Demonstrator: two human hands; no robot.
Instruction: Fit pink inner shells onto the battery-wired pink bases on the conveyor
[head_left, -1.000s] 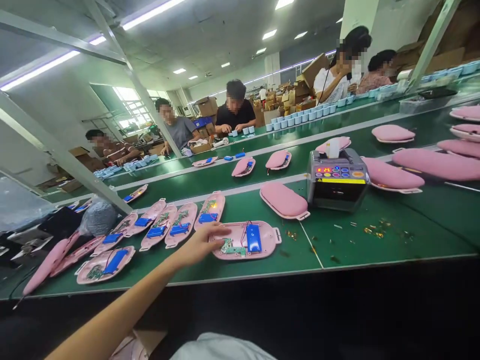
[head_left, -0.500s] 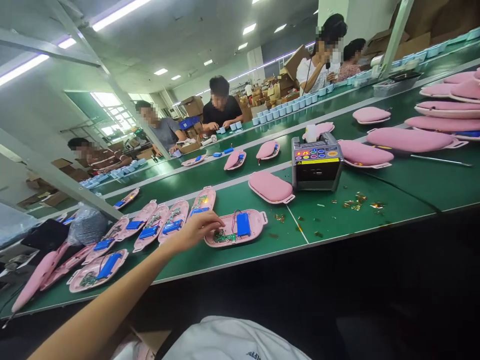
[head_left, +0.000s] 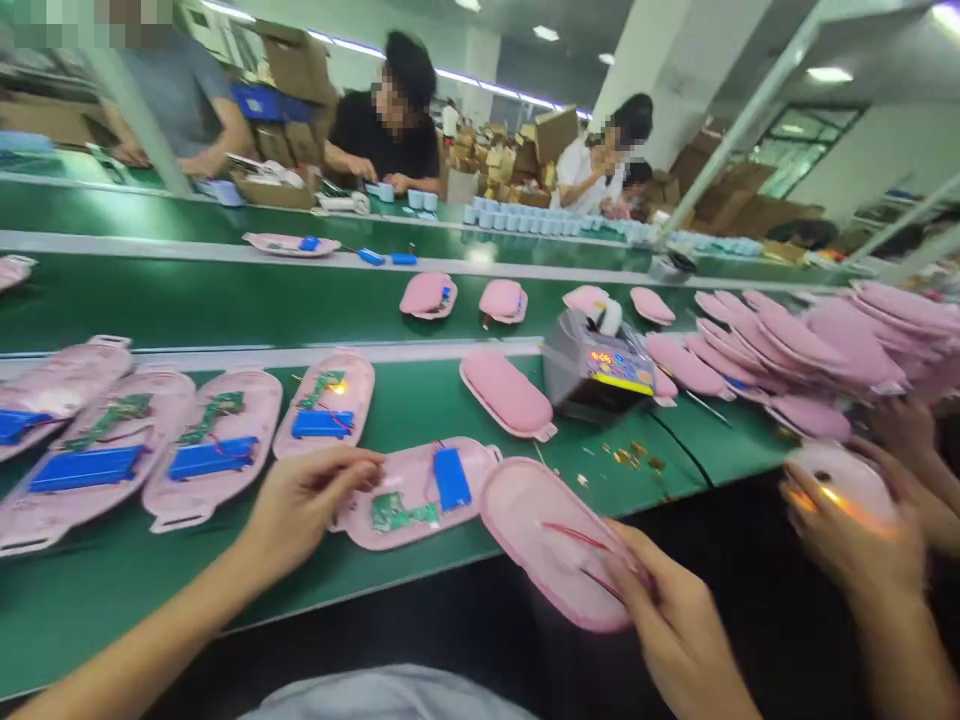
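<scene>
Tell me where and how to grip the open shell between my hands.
Pinch the open shell by its left-end rim, likely best from the left: it lies hollow side up, that raised edge is clear of the blue battery and green board, and the pink piece in the right hand crowds its right end.

Left forearm (head_left: 165, 625) is bare and slants in from the bottom left corner, wrist (head_left: 251, 560) pretty much straight. The left hand (head_left: 304, 505) has its back turned up, with loosely curled fingers (head_left: 356, 458) pointing right. Meanwhile the right hand (head_left: 675, 605) pokes up from the bottom edge, angled up and left, clamped in a pinch. Both hands sit well apart, tbh.
</scene>
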